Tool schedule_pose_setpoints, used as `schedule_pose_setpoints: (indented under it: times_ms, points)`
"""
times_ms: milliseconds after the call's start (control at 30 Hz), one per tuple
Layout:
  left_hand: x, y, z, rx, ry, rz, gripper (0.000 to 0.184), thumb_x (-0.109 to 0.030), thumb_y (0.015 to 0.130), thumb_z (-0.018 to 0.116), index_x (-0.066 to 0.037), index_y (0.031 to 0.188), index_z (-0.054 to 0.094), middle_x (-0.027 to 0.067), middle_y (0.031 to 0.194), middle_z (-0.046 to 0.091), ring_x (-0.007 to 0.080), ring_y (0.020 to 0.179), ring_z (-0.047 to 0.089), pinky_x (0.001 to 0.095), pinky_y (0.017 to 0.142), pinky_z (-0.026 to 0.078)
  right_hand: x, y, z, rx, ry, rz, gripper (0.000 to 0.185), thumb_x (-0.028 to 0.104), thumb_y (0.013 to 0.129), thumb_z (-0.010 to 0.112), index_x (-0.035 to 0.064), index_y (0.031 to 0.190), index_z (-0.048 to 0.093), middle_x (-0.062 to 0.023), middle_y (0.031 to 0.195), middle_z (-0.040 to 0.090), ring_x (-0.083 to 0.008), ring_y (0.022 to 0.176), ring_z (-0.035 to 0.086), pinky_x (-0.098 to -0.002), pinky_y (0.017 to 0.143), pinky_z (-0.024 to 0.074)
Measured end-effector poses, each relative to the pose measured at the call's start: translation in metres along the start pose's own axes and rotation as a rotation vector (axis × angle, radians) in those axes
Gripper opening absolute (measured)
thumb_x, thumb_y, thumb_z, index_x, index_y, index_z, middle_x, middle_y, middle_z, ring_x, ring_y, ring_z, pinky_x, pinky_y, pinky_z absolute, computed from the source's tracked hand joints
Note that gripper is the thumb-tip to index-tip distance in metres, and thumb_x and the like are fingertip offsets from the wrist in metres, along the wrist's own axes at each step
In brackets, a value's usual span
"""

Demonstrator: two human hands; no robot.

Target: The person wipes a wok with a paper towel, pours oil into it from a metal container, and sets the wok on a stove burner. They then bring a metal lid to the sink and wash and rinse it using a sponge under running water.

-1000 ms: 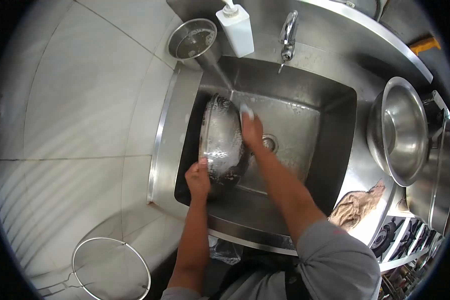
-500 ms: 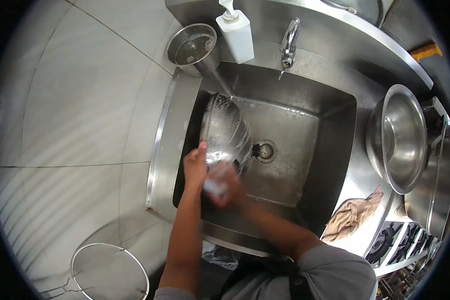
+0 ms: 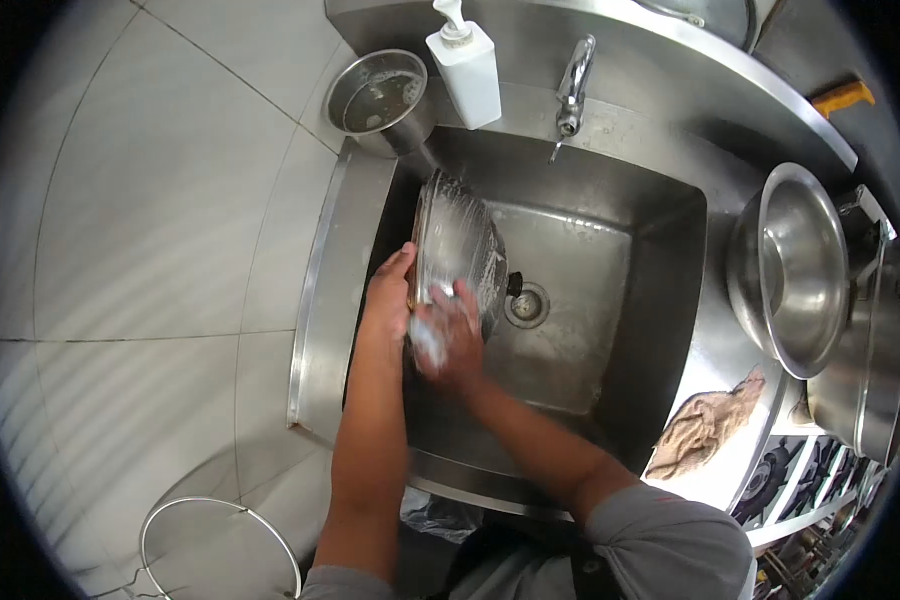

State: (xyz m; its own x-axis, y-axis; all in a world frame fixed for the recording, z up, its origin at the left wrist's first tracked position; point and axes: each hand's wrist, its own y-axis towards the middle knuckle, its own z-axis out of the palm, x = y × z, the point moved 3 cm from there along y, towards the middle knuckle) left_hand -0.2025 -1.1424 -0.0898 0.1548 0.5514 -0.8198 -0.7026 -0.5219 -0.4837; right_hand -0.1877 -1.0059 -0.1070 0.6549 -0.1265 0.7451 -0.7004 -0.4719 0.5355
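Note:
A domed metal lid [image 3: 460, 235], streaked with white suds, stands on edge along the left side of the sink [image 3: 580, 270]. A small black knob [image 3: 515, 283] sticks out from its bulging side, beside the drain. My left hand [image 3: 390, 290] grips the lid's near-left rim, with the thumb on the edge and the fingers partly hidden behind it. Against the lower part of the dome, my right hand [image 3: 452, 335] is curled around a whitish, soapy pad [image 3: 429, 343]. Motion blurs the pad, so its exact kind is unclear.
Behind the sink are a metal pot of cloudy water [image 3: 380, 105], a white pump bottle [image 3: 467, 75] and a faucet [image 3: 574, 85]. A large metal bowl [image 3: 795, 270] and a brown cloth [image 3: 708, 425] occupy the right counter. A wire ring [image 3: 220, 502] is at lower left.
The lid has tipped more upright and shifted slightly up the view. My left hand has moved up along its rim, and my right hand has shifted slightly over the dome with the pad.

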Motion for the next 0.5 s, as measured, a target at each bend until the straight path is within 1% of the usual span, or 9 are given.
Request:
schedule_pose_setpoints:
  times_ms: [67,100,133,200,233,300,367,433,500]
  points:
    - [-0.004,-0.005,-0.008,-0.013,-0.002,0.051,0.032,-0.03,0.095,0.053,-0.001,0.106,0.06,0.0068,0.092,0.064,0.0164,0.087,0.06,0.0289,0.079,0.048,-0.004,0.049,-0.002,-0.122,0.04,0.048,0.044,0.016,0.073,0.064,0.0075,0.115,0.058,-0.0157,0.12,0.054,-0.0396,0.119,0.043,-0.0509,0.102,0.0322]
    - [-0.005,-0.016,-0.008,-0.062,0.028,0.061,0.034,-0.035,0.094,0.054,-0.002,0.101,0.061,0.0057,0.089,0.062,0.0156,0.084,0.056,0.0276,0.078,0.045,-0.013,0.069,0.001,-0.145,0.053,0.073,0.043,0.016,0.074,0.063,0.007,0.116,0.058,-0.0158,0.12,0.054,-0.0384,0.118,0.045,-0.0487,0.101,0.0334]
    - [0.0,-0.028,-0.015,-0.136,0.334,0.127,0.035,-0.035,0.094,0.054,-0.002,0.101,0.061,0.0067,0.092,0.062,0.0165,0.086,0.057,0.0287,0.078,0.045,-0.019,0.085,0.002,-0.167,0.065,0.099,0.043,0.015,0.075,0.062,0.0064,0.117,0.057,-0.016,0.12,0.054,-0.0372,0.117,0.046,-0.0464,0.101,0.0346]
    - [0.011,-0.056,-0.032,-0.27,0.951,0.26,0.036,-0.036,0.093,0.056,-0.002,0.102,0.061,0.0089,0.099,0.062,0.0182,0.09,0.057,0.0307,0.078,0.044,-0.03,0.112,0.003,-0.118,0.373,0.378,0.04,0.017,0.079,0.06,0.0034,0.116,0.057,-0.0165,0.118,0.055,-0.0338,0.113,0.05,-0.0411,0.097,0.0379]
    - [0.017,-0.063,-0.039,-0.275,0.903,0.291,0.036,-0.037,0.093,0.057,-0.001,0.097,0.06,0.0057,0.09,0.057,0.0156,0.083,0.051,0.0294,0.073,0.042,-0.037,0.124,0.003,-0.096,0.526,0.51,0.039,0.017,0.08,0.059,0.0019,0.116,0.056,-0.0167,0.117,0.055,-0.0321,0.111,0.052,-0.0385,0.095,0.0396]
    - [0.03,-0.067,-0.049,-0.288,0.797,0.354,0.039,-0.04,0.092,0.058,-0.001,0.087,0.059,-0.0005,0.072,0.049,0.0104,0.069,0.041,0.0269,0.063,0.037,-0.075,0.126,-0.003,-0.222,0.618,0.827,0.038,0.021,0.084,0.057,-0.0018,0.115,0.056,-0.017,0.114,0.058,-0.0292,0.105,0.056,-0.0343,0.09,0.0425]
    - [0.038,-0.067,-0.051,-0.28,0.696,0.441,0.038,-0.039,0.091,0.06,-0.001,0.086,0.058,-0.0021,0.069,0.045,0.0093,0.066,0.038,0.0267,0.06,0.035,-0.119,0.112,-0.025,-0.406,0.573,0.737,0.038,0.023,0.086,0.058,-0.001,0.115,0.057,-0.0173,0.112,0.06,-0.0303,0.102,0.058,-0.0355,0.089,0.0434]
    - [0.045,-0.075,-0.056,-0.279,0.598,0.437,0.037,-0.038,0.091,0.06,-0.001,0.085,0.058,-0.0028,0.068,0.042,0.0089,0.066,0.037,0.0265,0.059,0.033,-0.148,0.094,-0.037,-0.344,0.407,0.776,0.041,0.028,0.086,0.059,-0.0003,0.116,0.057,-0.0182,0.111,0.062,-0.0314,0.101,0.058,-0.0365,0.09,0.0428]
    - [0.05,-0.074,-0.055,-0.255,0.486,0.378,0.038,-0.039,0.091,0.059,-0.002,0.084,0.058,-0.0027,0.069,0.042,0.0091,0.066,0.036,0.0262,0.06,0.033,-0.177,0.063,0.004,-0.18,0.412,0.781,0.044,0.031,0.085,0.061,-0.0003,0.115,0.058,-0.0186,0.11,0.062,-0.0316,0.102,0.058,-0.0365,0.091,0.0425]
